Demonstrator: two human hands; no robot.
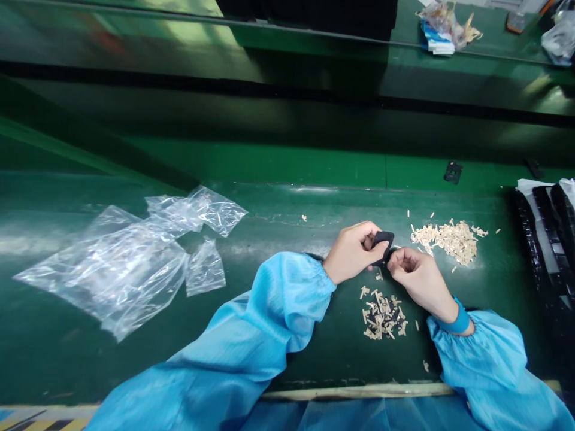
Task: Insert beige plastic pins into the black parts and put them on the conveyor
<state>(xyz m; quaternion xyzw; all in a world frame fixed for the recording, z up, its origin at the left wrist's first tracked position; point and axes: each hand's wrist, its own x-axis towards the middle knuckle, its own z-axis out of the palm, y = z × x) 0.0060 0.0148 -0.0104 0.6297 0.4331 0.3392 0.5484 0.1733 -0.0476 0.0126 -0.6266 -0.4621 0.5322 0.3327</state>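
Observation:
A small black plastic part (383, 246) is pinched between the thumb and fingers of my left hand (353, 251), above the green work surface. Close beside its right edge is my right hand (417, 275), with thumb and fingertips pressed together; whatever they may hold is too small to make out. Below the hands lies a pile of small beige and dark pieces (385, 316). A larger heap of small beige pieces (449, 239) sits to the right, beyond my right hand.
Clear plastic bags (130, 263) lie on the left of the green surface (269, 227). At the right edge stand black trays (550, 239). Another black part (453, 172) rests near the back. A shelf edge (314, 37) with bagged items (449, 30) crosses the top.

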